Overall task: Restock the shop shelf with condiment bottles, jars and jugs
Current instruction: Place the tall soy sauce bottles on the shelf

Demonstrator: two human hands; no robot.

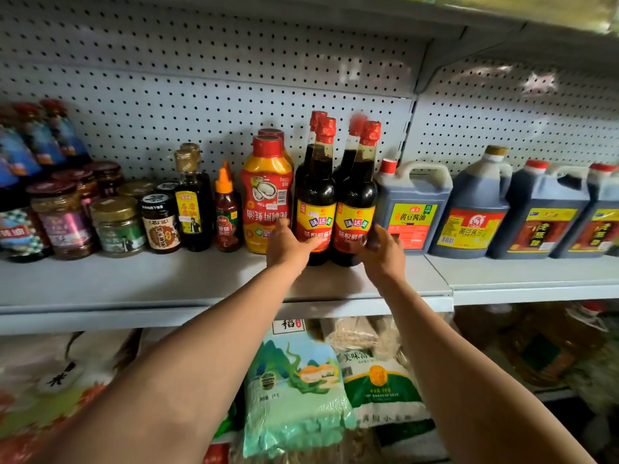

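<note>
Reaching up to a grey shop shelf [201, 286], a person straightens two dark soy sauce bottles among the condiments. At far left stand blue-labelled bottles [40, 142], blurred by the wide lens, beside a cluster of jars [117, 226] with gold and dark lids. Next come a slim dark bottle [191, 202], a small orange-capped sauce bottle [227, 216] and a yellow squeeze bottle [266, 195] of what looks like oyster sauce, set cap-up with its label upside down. The left hand [288, 246] wraps the base of the left soy bottle [315, 202], thumb towards the squeeze bottle; the right hand [382, 249] curls round the foot of the right soy bottle [356, 205]. Both bottles stand upright on the shelf, touching, labels facing out, each apparently in front of a matching bottle, likely being pushed back to close the row. To the right sit handled jugs [412, 209] of dark sauce, lined up along the pegboard back [234, 78]. Bags of rice [294, 390] lie on the shelf below.
</note>
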